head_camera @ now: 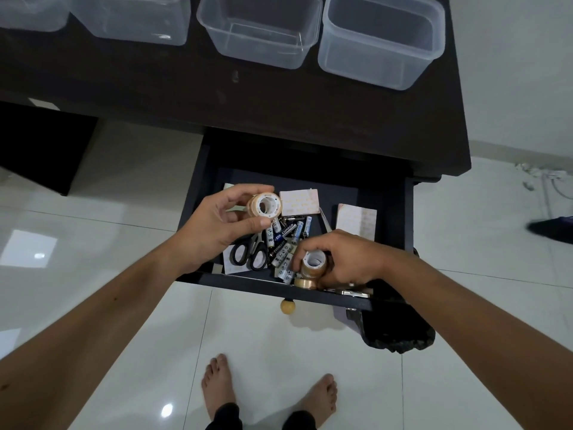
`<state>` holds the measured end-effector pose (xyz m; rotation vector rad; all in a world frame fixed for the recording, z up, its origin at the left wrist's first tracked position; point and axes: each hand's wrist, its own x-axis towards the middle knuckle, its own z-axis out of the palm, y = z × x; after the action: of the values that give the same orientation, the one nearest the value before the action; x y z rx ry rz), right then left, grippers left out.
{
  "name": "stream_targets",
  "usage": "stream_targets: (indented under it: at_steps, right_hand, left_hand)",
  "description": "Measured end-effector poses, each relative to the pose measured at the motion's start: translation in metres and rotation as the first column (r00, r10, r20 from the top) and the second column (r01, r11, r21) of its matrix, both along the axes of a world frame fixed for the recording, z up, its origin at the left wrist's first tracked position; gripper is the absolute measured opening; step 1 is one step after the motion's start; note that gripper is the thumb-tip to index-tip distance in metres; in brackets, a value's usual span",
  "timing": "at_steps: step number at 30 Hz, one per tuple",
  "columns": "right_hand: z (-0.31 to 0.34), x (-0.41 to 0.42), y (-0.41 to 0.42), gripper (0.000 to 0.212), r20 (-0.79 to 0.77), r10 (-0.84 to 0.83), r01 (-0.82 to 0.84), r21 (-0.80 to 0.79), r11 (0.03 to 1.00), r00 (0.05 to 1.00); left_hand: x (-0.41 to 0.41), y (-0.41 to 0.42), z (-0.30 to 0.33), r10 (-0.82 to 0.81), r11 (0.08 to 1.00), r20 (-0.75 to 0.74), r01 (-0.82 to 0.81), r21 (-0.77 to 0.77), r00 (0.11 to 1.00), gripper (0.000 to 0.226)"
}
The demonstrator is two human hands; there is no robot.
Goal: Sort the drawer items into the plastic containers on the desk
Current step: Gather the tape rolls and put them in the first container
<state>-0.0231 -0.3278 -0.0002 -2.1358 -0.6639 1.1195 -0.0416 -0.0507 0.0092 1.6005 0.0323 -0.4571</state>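
The dark drawer (198, 193) stands pulled out below the desk. My left hand (217, 225) holds a roll of brown tape (265, 206) above the drawer's left side. My right hand (344, 259) grips a second tape roll (314, 263) at the drawer's front, with a third roll (305, 283) lying just below it. Inside lie black-handled scissors (251, 252), several batteries (285, 240) and pale sticky-note pads (299, 201) (356, 220). Several clear plastic containers (263, 32) (381, 38) stand in a row on the dark desk (217, 94), all looking empty.
A wooden knob (286, 306) sticks out of the drawer front. Something black and bulky (393, 330) hangs under the drawer's right corner. My bare feet (269, 389) stand on glossy white tiles. Cables (545, 178) lie on the floor at the right.
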Motion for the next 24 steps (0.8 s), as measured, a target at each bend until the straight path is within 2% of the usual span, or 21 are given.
stream_targets:
  at_steps: [7, 16, 19, 24]
  right_hand:
    - [0.001, 0.012, 0.009, 0.048, -0.046, 0.109, -0.111, -0.053, 0.992, 0.993]
    - [-0.004, 0.010, 0.006, 0.049, -0.093, 0.111, -0.115, -0.034, 0.993, 0.989]
    - [-0.001, 0.010, 0.001, 0.045, -0.086, 0.047, -0.046, 0.012, 0.999, 0.995]
    - [0.011, 0.019, -0.010, 0.039, -0.040, -0.198, 0.201, 0.116, 0.973, 0.979]
  left_hand:
    - [0.000, -0.001, -0.002, 0.011, 1.000, -0.004, -0.011, -0.012, 1.000, 0.057]
    - [-0.001, 0.002, -0.003, 0.017, 1.000, -0.005, -0.018, -0.018, 1.000, 0.057]
    - [-0.001, 0.002, -0.003, 0.014, 1.000, -0.004, -0.014, -0.013, 1.000, 0.058]
    - [-0.001, 0.001, -0.004, 0.018, 1.000, -0.012, -0.018, -0.009, 1.000, 0.057]
